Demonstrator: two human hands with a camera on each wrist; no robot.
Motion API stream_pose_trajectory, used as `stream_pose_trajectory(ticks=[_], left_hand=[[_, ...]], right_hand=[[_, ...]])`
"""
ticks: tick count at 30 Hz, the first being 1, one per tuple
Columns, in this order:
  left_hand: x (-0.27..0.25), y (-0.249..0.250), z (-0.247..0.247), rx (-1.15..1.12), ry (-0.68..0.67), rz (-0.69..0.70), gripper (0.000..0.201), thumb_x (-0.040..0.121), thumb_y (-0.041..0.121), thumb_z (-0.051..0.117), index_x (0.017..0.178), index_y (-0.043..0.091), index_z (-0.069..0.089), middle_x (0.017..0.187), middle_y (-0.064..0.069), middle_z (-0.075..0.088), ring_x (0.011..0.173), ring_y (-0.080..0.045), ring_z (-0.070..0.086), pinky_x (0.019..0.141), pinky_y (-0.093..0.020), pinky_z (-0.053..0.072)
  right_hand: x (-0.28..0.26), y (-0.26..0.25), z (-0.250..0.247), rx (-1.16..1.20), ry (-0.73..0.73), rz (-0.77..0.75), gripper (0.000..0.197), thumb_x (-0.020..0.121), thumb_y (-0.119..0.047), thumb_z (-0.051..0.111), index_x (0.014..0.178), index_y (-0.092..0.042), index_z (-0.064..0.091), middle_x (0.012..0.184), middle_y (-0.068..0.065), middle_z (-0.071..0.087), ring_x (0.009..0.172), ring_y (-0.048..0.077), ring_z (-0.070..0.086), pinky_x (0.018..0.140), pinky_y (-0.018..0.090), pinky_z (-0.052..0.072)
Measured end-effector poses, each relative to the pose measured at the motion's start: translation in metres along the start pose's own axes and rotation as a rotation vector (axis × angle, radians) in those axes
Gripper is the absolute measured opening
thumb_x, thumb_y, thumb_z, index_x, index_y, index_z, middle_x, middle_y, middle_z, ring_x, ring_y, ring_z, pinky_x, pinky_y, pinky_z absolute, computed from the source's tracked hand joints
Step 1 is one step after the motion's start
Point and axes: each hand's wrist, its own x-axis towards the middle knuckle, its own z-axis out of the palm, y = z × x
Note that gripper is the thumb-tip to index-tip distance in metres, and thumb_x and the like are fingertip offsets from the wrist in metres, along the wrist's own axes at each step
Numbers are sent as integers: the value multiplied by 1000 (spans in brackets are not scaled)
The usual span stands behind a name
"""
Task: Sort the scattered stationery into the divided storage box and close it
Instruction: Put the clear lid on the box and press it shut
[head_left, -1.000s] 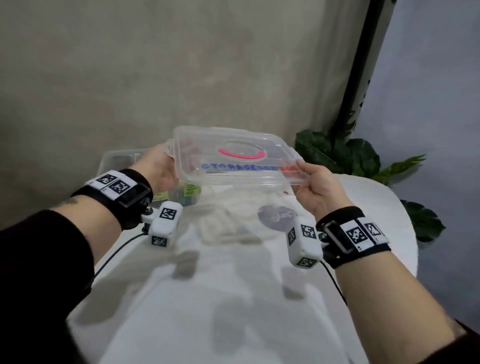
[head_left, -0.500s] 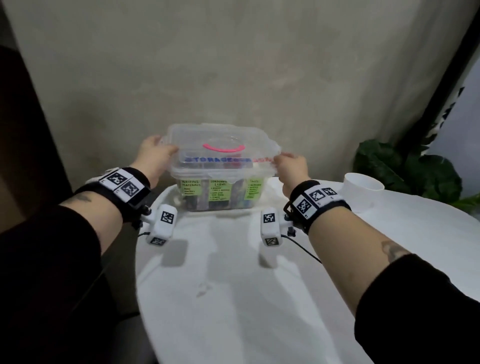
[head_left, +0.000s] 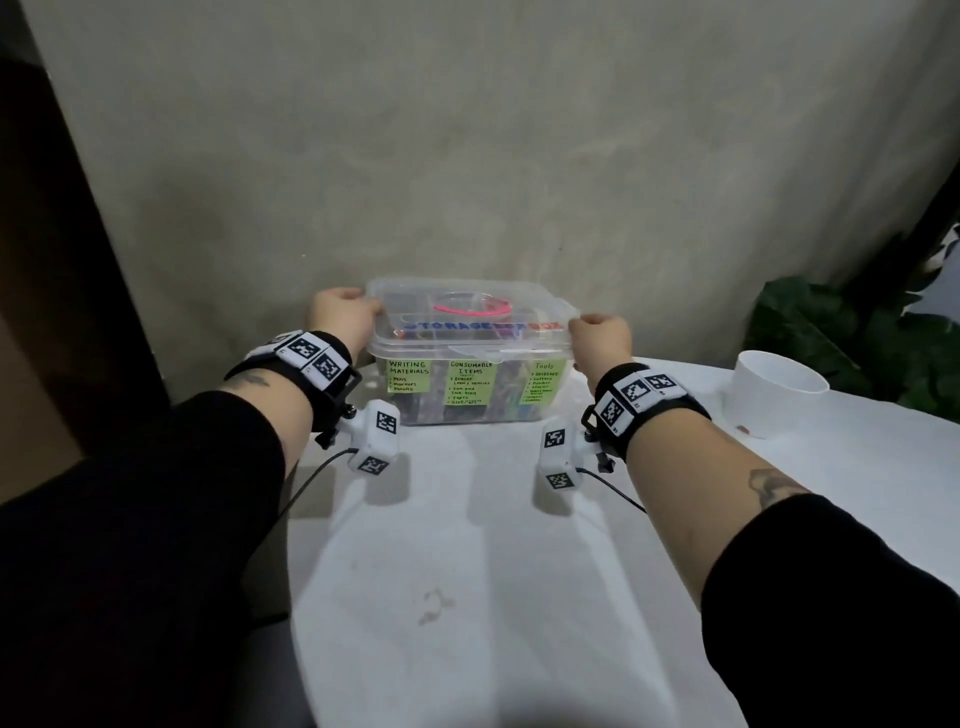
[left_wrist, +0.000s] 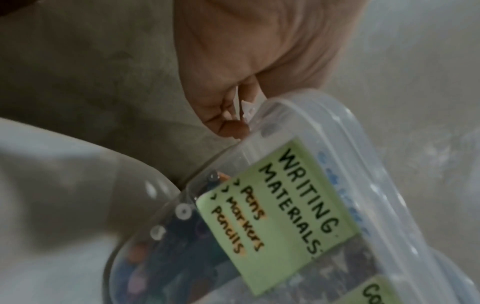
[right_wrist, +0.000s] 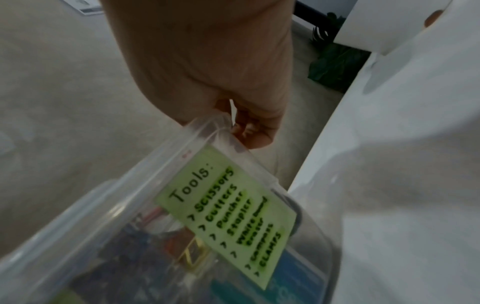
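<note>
A clear plastic storage box (head_left: 470, 400) stands at the far edge of the white table (head_left: 467, 597), against the wall. Three green labels on its front read Writing Materials, Consumable Items and Tools; stationery shows through its walls. The clear lid (head_left: 467, 317) with a pink handle lies on top of it. My left hand (head_left: 343, 317) grips the lid's left edge with curled fingers (left_wrist: 228, 123). My right hand (head_left: 600, 338) grips the lid's right edge the same way, fingers (right_wrist: 249, 127) curled at the rim. The box (left_wrist: 285, 216) (right_wrist: 207, 216) fills both wrist views.
A white round pot (head_left: 774, 397) stands on the table to the right of the box. Dark green plant leaves (head_left: 852, 338) rise behind it. A beige wall (head_left: 467, 156) runs directly behind the box. A dark panel (head_left: 62, 260) is at the left.
One second ago both hands held the lid in the air over the table. It has since come down onto the box, and the hands stay at its two ends.
</note>
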Motion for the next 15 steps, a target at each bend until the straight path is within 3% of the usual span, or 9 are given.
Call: stream_pose_trajectory(ticks=[3, 5, 7, 9, 11, 13, 15], left_hand=[[-6, 0, 1, -58, 9, -30, 47, 79, 11, 72, 125, 13, 63, 115, -11, 69, 95, -27, 69, 87, -38, 57], [-6, 2, 1, -65, -17, -37, 37, 82, 9, 70, 119, 11, 67, 105, -10, 71, 82, -24, 69, 66, -27, 57], [-8, 5, 1, -40, -54, -31, 23, 86, 6, 66, 109, 8, 68, 93, -10, 69, 69, -22, 66, 52, -23, 50], [-9, 5, 1, -8, -61, -21, 17, 86, 4, 65, 103, 3, 68, 94, -12, 69, 76, -25, 67, 62, -31, 55], [-8, 2, 1, 3, -44, -28, 25, 87, 4, 65, 112, 2, 67, 100, -13, 69, 89, -30, 69, 81, -41, 57], [-8, -2, 2, -9, -38, -50, 35, 89, 5, 63, 123, 8, 62, 103, -13, 67, 89, -30, 67, 78, -39, 57], [-10, -3, 3, 55, -28, -38, 43, 91, 9, 61, 134, 13, 55, 115, -12, 65, 94, -29, 66, 72, -35, 54]], right_hand=[[3, 5, 0, 51, 3, 14, 32, 93, -11, 55, 123, -3, 62, 98, 10, 66, 91, 28, 65, 79, 37, 56], [6, 3, -3, 59, -7, 47, 33, 92, -8, 53, 124, -1, 61, 98, 10, 64, 86, 25, 58, 70, 31, 51], [9, 3, -6, 28, -30, 57, 36, 91, -5, 51, 125, 3, 59, 92, 10, 61, 85, 24, 53, 71, 32, 49], [10, 5, -7, 22, -43, 62, 38, 90, -4, 52, 127, 4, 58, 104, 15, 65, 88, 24, 57, 81, 35, 52], [11, 9, -7, 63, -49, 73, 40, 91, -2, 56, 130, 0, 57, 118, 17, 65, 95, 27, 63, 87, 36, 55], [8, 9, -8, 67, -55, 56, 48, 93, -3, 55, 140, -5, 49, 125, 15, 61, 93, 25, 62, 83, 36, 56], [7, 10, -9, 35, -120, 43, 56, 96, -6, 48, 150, -13, 35, 134, 12, 54, 91, 23, 59, 69, 33, 54]])
